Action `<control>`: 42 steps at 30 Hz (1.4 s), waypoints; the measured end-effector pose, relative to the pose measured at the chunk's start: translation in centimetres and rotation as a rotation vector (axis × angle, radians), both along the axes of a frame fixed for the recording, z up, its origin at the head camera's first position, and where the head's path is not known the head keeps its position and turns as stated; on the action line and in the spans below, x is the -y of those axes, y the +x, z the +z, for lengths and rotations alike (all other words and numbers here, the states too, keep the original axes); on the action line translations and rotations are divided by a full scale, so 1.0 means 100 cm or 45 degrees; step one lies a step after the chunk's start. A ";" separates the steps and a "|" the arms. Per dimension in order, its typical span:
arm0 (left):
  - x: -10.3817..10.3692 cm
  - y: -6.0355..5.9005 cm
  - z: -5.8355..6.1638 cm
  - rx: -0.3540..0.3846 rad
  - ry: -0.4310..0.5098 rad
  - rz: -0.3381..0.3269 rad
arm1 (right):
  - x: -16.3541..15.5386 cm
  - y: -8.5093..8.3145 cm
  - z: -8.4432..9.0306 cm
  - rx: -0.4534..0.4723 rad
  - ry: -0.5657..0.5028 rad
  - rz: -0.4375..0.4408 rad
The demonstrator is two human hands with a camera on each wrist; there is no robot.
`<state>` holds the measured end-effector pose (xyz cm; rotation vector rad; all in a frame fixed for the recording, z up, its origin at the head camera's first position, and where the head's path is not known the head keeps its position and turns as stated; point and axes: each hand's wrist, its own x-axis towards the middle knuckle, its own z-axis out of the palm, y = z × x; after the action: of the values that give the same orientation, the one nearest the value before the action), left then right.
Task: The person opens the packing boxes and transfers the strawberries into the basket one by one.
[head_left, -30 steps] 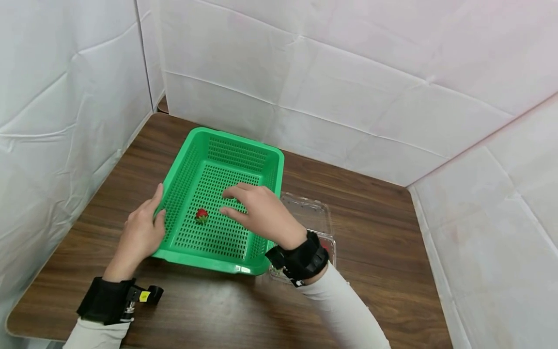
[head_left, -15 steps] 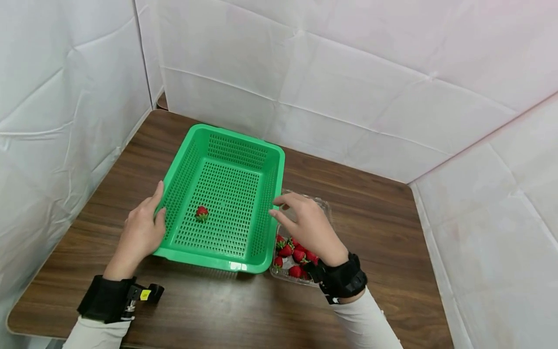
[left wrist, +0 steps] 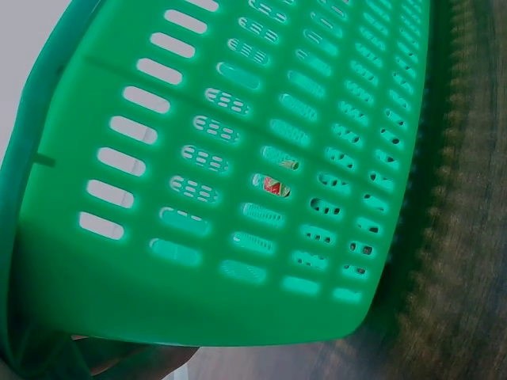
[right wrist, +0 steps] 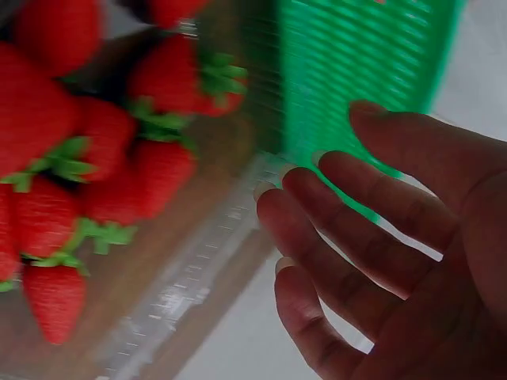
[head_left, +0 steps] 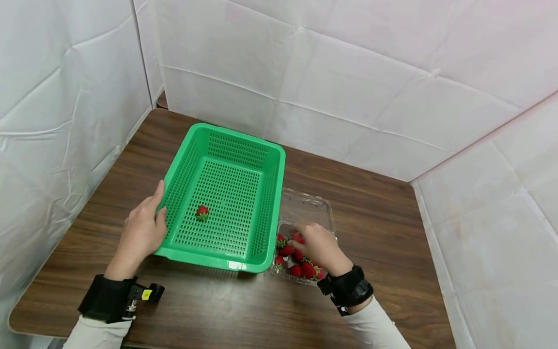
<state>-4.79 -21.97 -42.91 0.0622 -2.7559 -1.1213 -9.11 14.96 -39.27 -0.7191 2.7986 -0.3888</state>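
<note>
A green plastic basket [head_left: 222,213] with slotted walls holds one red strawberry [head_left: 202,212] on its floor. My left hand [head_left: 141,232] grips the basket's left rim; the left wrist view looks at the outer side of the slotted wall [left wrist: 230,142], with part of the hand dark at the bottom left. Right of the basket, a clear plastic box [head_left: 305,208] with its lid folded back contains several strawberries [head_left: 307,269]. My right hand [head_left: 320,245] reaches over this box. In the right wrist view its fingers [right wrist: 356,229] are spread, loosely bent, beside the strawberries, holding nothing.
Both containers stand on a brown wood-grain table [head_left: 370,242]. White sheeting forms a wall [head_left: 348,97] behind the table and also rises along its left and right sides.
My right hand has moved right from above the basket to over the clear box, its fingers now lowered among the strawberries. The left hand has stayed on the rim.
</note>
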 end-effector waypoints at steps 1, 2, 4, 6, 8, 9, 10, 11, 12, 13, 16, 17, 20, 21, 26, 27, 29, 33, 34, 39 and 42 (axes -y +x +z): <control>0.000 0.000 0.000 0.001 -0.001 0.001 | -0.001 0.000 -0.004 0.006 0.021 0.013; 0.000 0.000 0.000 0.001 -0.003 0.002 | -0.002 0.000 -0.007 0.011 0.044 0.024; 0.000 0.000 0.001 0.001 -0.004 0.002 | -0.003 0.000 -0.013 0.015 0.069 0.052; 0.000 0.000 0.001 0.001 -0.006 0.002 | -0.003 0.001 -0.019 -0.013 0.086 0.095; 0.000 0.000 0.002 0.001 -0.005 0.001 | -0.004 0.001 -0.025 -0.048 0.120 0.142; 0.000 0.000 0.002 0.001 -0.005 0.000 | -0.003 0.001 -0.027 -0.061 0.128 0.162; 0.000 0.000 0.002 0.002 -0.006 0.001 | -0.003 0.001 -0.030 -0.078 0.137 0.180; 0.000 0.000 0.002 0.004 -0.006 0.001 | -0.003 0.001 -0.032 -0.097 0.147 0.196; 0.000 0.000 0.002 0.006 -0.007 0.002 | -0.003 0.001 -0.034 -0.116 0.159 0.209; 0.000 0.000 0.002 0.005 -0.004 0.003 | -0.003 0.001 -0.036 -0.129 0.160 0.216; 0.000 0.000 0.001 0.009 -0.004 0.008 | -0.001 0.001 -0.039 -0.142 0.139 0.210; 0.000 0.000 0.001 0.010 -0.004 0.009 | -0.001 0.000 -0.040 -0.141 0.135 0.203; 0.000 0.000 0.000 0.004 -0.005 0.007 | 0.001 -0.001 -0.042 -0.124 0.155 0.190; -0.001 -0.001 0.000 0.001 -0.005 0.004 | 0.001 -0.001 -0.043 -0.122 0.169 0.190; -0.001 -0.002 -0.001 -0.029 -0.012 -0.007 | 0.002 -0.003 -0.049 -0.129 0.241 0.196; -0.001 -0.002 -0.001 -0.031 -0.013 -0.006 | 0.002 -0.003 -0.049 -0.127 0.243 0.194; -0.001 -0.002 -0.001 -0.033 -0.015 -0.004 | 0.002 -0.003 -0.050 -0.118 0.244 0.186; -0.001 -0.001 0.000 -0.025 -0.020 0.002 | 0.003 -0.003 -0.049 -0.108 0.250 0.178; -0.001 -0.001 0.000 -0.023 -0.022 0.002 | 0.003 -0.003 -0.049 -0.109 0.255 0.179; -0.001 -0.001 0.001 -0.012 -0.020 0.002 | 0.003 -0.002 -0.045 -0.124 0.244 0.191; -0.001 -0.001 0.001 -0.015 -0.019 0.000 | 0.002 0.000 -0.042 -0.136 0.216 0.196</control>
<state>-4.88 -21.87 -42.80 0.0536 -2.7535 -1.0973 -9.11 14.74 -43.44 -0.9322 2.8051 -0.0869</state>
